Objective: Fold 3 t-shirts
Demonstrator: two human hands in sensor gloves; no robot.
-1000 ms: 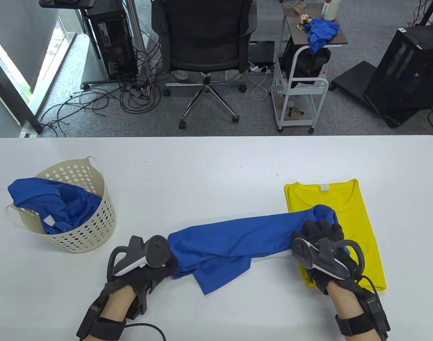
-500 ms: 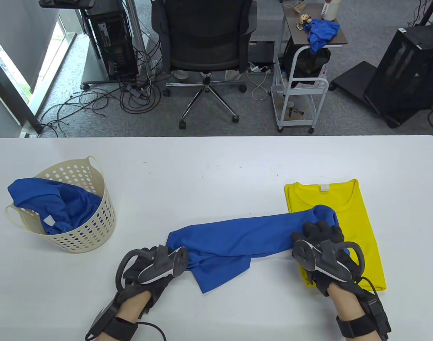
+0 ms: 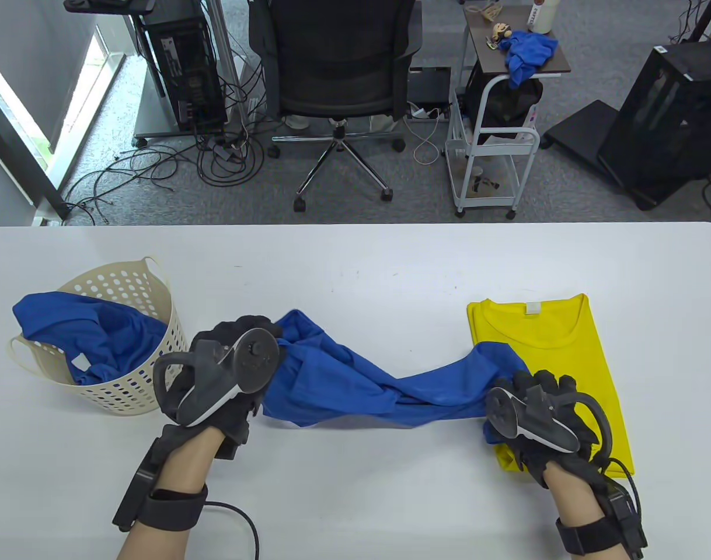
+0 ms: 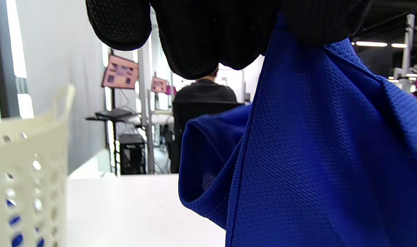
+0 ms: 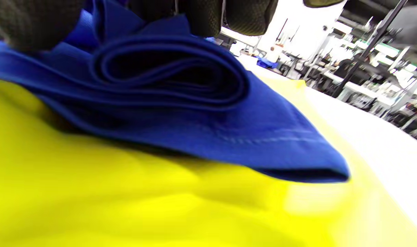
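Observation:
A blue t-shirt (image 3: 390, 388) stretches across the table between both hands, twisted in the middle. My left hand (image 3: 239, 361) grips its left end and holds it lifted off the table; the cloth (image 4: 314, 154) hangs from my gloved fingers (image 4: 201, 37). My right hand (image 3: 530, 408) holds the shirt's right end (image 5: 194, 103) down on a folded yellow t-shirt (image 3: 560, 344) at the right. The yellow cloth (image 5: 126, 192) fills the lower right wrist view. Another blue t-shirt (image 3: 81, 338) lies in the basket.
A cream perforated laundry basket (image 3: 139, 385) stands at the left, close to my left hand, and shows in the left wrist view (image 4: 26, 171). The white table (image 3: 355, 268) ends at a far edge. An office chair (image 3: 338, 76) and a cart (image 3: 495, 116) stand behind it.
My left hand has lifted its end of the blue shirt up and toward the far left, nearer the basket. The shirt is now raised and twisted. My right hand shifted slightly nearer on the yellow shirt.

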